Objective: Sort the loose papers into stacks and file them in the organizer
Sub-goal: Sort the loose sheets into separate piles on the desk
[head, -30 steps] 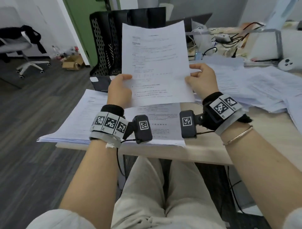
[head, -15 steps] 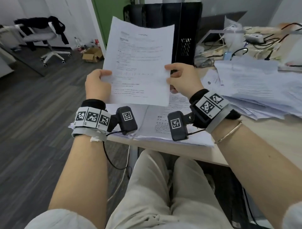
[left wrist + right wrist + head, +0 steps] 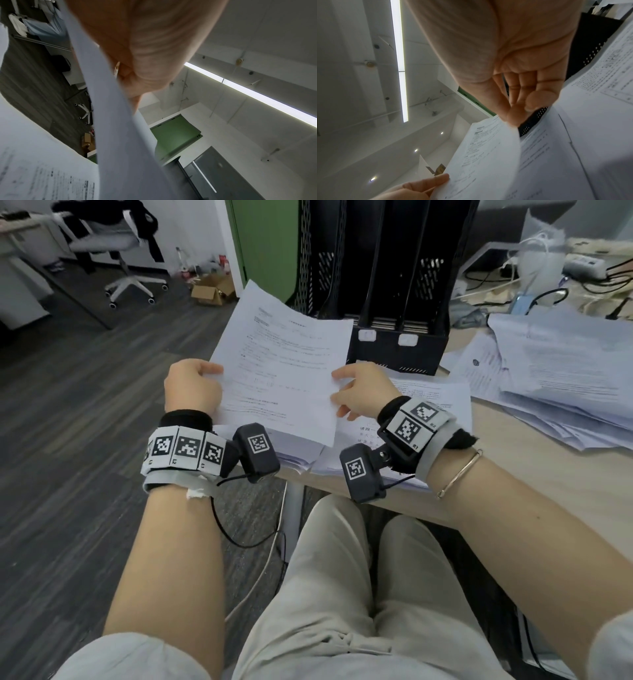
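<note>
- A single sheet is held in the air above the near left corner of the desk, tilted so that its long axis runs away from the person toward the organizer.
- The left hand pinches the sheet's left edge, thumb on the printed face and fingers curled behind it.
- The right hand is at the sheet's right edge; in the right wrist view its thumb touches the edge while the other fingers lie loosely bent, so a firm grip cannot be confirmed.
- Two sorted stacks lie flat below the hands: the left stack directly under the sheet, the right stack under the right wrist.
- The loose pile still to be sorted spreads over the right part of the desk, well apart from the sheet.
- The deciding relation: the sheet hangs over the left stack, and the left hand is the nearer one to lay it down there; the organizer stands just beyond the sheet's far edge, its slots opening toward the person.
- The head view alone shows both stacks and the organizer together; the left wrist view shows only the sheet edge-on and the palm.
</note>
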The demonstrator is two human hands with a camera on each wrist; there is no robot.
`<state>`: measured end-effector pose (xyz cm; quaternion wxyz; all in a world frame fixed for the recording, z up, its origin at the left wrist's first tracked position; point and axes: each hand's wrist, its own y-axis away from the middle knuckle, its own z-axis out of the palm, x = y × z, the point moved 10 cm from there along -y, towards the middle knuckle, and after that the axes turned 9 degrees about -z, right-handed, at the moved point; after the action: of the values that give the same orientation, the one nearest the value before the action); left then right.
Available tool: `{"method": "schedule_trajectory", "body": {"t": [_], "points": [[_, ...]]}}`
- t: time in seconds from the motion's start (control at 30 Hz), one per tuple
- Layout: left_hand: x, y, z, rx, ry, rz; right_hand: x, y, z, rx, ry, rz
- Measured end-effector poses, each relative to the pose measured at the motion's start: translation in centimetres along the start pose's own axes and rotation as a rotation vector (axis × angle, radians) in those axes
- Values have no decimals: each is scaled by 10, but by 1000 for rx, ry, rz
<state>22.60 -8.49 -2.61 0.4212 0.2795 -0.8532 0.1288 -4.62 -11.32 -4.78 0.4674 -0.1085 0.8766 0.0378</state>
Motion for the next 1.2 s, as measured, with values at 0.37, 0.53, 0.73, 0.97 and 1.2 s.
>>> {"method": "schedule_trajectory", "body": {"t": [0.37,0.53,0.73,0.97,1.2], "points": [[-12,-9,-4,-91,-44,-38,12,5,32,-49,-138,118],[4,4,-2,-130,24,22,14,17,35,-96,-218,153],[40,26,29,-274,115,106,9,25,-7,-55,-70,97],[104,71,94,-482,131,203,22,43,-77,-15,-9,83],[166,124,174,-675,52,329,63,67,-153,107,27,144]]}}
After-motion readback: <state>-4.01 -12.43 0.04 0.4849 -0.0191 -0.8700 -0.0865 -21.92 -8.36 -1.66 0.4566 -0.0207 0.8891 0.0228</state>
